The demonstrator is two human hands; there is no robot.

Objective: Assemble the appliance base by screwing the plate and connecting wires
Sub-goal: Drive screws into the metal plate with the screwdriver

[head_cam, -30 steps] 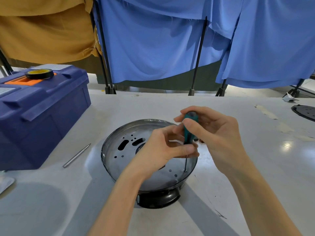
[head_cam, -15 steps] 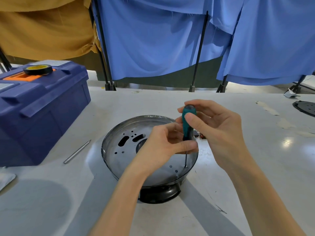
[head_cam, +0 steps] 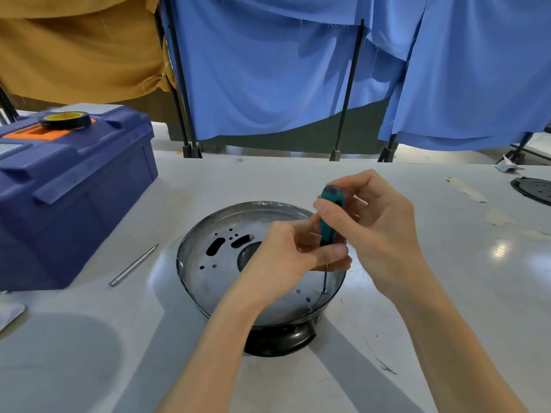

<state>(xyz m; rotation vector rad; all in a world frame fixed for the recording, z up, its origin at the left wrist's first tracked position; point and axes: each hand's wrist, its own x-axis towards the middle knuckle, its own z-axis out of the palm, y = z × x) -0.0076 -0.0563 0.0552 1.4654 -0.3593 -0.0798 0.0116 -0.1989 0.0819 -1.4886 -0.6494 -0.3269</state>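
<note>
The appliance base [head_cam: 277,341] stands on a white table [head_cam: 447,308], a shallow black foot carrying a round perforated metal plate [head_cam: 202,281] with a raised rim. A teal-handled screwdriver [head_cam: 331,222] stands upright over the plate, its tip on a screw [head_cam: 324,291] close to the rim on the plate's right near side. The right hand [head_cam: 384,231] curls round the top of the handle; the left hand [head_cam: 283,257] pinches its lower end between thumb and fingers.

Left of the base, a thin metal rod [head_cam: 134,265] lies on the table, and farther left sits a blue toolbox [head_cam: 68,198] with a roll of black tape [head_cam: 65,120] on its lid. Far right of the base, a black perforated disc [head_cam: 533,190] lies at the frame edge. The table's glossy top shows light glare and scuffs. Behind the base, past the table edge, blue cloth [head_cam: 268,70] hangs on black stands [head_cam: 347,90], with mustard cloth [head_cam: 74,49] to the left.
</note>
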